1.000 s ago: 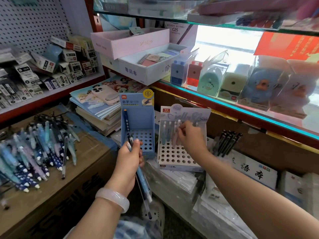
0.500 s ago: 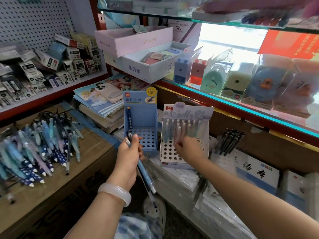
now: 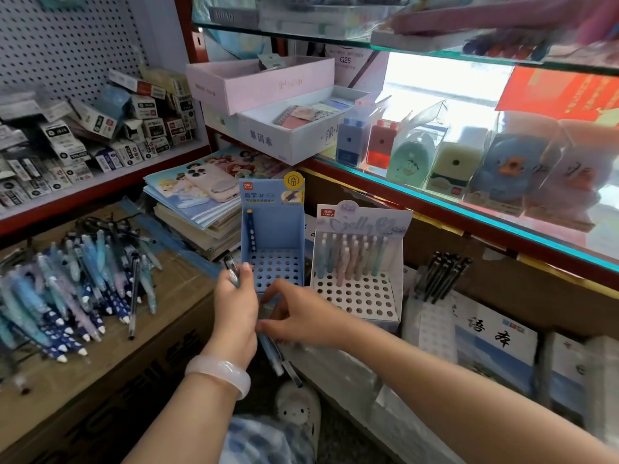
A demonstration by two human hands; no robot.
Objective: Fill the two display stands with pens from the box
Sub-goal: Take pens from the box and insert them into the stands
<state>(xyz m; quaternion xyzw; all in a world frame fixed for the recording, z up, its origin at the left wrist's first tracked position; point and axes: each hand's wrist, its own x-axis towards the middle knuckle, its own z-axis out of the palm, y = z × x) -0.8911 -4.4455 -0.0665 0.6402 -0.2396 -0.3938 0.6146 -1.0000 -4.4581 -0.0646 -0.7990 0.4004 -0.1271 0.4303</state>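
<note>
Two display stands sit side by side on wrapped stock. The blue stand (image 3: pixel 273 236) holds one dark blue pen (image 3: pixel 250 229) at its back left. The white stand (image 3: pixel 360 296) has several pastel pens (image 3: pixel 351 256) in its back rows. My left hand (image 3: pixel 234 306) grips a small bundle of pens (image 3: pixel 273 358) in front of the blue stand. My right hand (image 3: pixel 294 316) reaches across to that bundle, thumb and fingers pinching a pen in it. A pile of loose pens (image 3: pixel 73 289) lies on the cardboard box (image 3: pixel 110 363) at the left.
A stack of notebooks with a phone (image 3: pixel 211 184) on top lies behind the blue stand. Black pens (image 3: pixel 442 276) lean right of the white stand. A glass shelf edge (image 3: pixel 469 209) with boxed sharpeners runs above. Small boxes crowd the left shelf (image 3: pixel 83 135).
My right hand left the pens in the white stand and came down and left to the bundle in my left hand. The left hand stayed in place.
</note>
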